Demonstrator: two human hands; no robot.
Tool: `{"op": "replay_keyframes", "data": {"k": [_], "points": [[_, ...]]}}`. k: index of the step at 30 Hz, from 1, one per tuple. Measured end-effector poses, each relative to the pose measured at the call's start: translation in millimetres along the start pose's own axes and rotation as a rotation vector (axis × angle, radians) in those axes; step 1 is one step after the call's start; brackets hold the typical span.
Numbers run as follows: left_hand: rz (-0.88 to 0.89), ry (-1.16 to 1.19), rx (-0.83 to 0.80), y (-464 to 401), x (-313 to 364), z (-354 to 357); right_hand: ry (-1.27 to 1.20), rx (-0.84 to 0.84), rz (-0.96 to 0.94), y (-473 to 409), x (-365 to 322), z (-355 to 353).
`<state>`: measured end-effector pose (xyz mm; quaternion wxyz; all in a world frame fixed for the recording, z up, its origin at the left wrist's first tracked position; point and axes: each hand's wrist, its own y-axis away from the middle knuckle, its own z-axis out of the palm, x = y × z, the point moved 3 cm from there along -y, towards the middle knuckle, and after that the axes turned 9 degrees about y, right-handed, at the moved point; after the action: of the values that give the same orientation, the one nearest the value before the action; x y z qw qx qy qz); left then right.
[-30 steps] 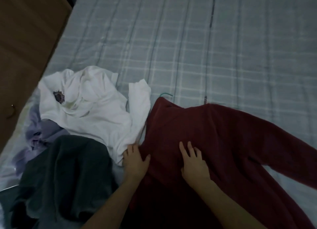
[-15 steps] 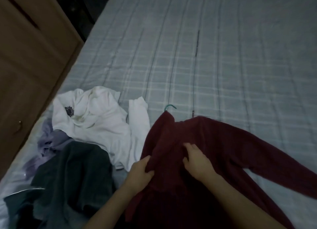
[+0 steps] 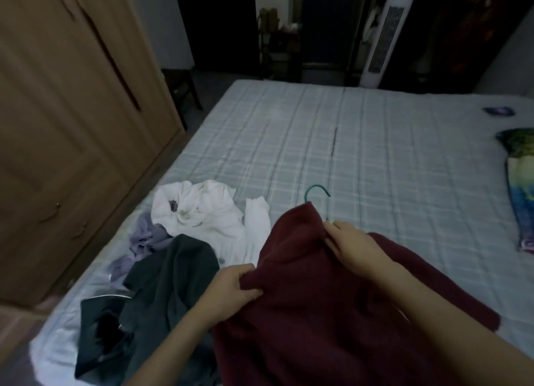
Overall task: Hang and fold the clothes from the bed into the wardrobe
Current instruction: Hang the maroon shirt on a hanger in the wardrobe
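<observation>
The dark red fleece garment, lower centre, is gripped by the left hand and right hand; checked bed lies bare above.

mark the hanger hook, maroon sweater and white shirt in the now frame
hanger hook point(image 3: 316, 189), head view, on the teal curve above the collar.
maroon sweater point(image 3: 312, 322), head view, on its front body.
white shirt point(image 3: 213, 221), head view, on the crumpled chest area.
</observation>
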<state>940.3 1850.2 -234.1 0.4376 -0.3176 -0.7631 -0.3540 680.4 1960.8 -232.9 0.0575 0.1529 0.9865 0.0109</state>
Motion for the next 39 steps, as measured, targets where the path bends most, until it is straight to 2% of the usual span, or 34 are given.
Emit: {"op": "replay_keyframes", "data": {"k": [7, 10, 13, 19, 26, 30, 33, 36, 39], "points": [[0.061, -0.083, -0.035, 87, 24, -30, 0.261, 0.013, -0.104, 77, -67, -57], [0.149, -0.119, -0.019, 134, 28, -43, 0.242, 0.036, -0.148, 97, -108, -77], [0.227, -0.198, 0.152, 189, 30, -66, 0.300, 0.163, -0.201, 105, -155, -94], [0.227, -0.378, 0.457, 331, 13, -120, 0.293, 0.464, -0.427, 138, -286, -128], [0.090, -0.658, 0.786, 493, -4, -165, 0.171, 0.639, -0.720, 173, -439, -156], [-0.038, -0.763, 0.950, 574, -10, -188, 0.040, 0.625, -0.891, 180, -519, -164], [-0.169, -0.727, 0.990, 628, -19, -207, -0.006, 0.647, -1.007, 181, -584, -172], [-0.276, -0.722, 0.981, 676, -24, -230, 0.025, 0.724, -1.045, 178, -650, -180], [-0.374, -0.874, 1.055, 713, -24, -251, 0.048, 0.728, -1.070, 169, -711, -182]]}}
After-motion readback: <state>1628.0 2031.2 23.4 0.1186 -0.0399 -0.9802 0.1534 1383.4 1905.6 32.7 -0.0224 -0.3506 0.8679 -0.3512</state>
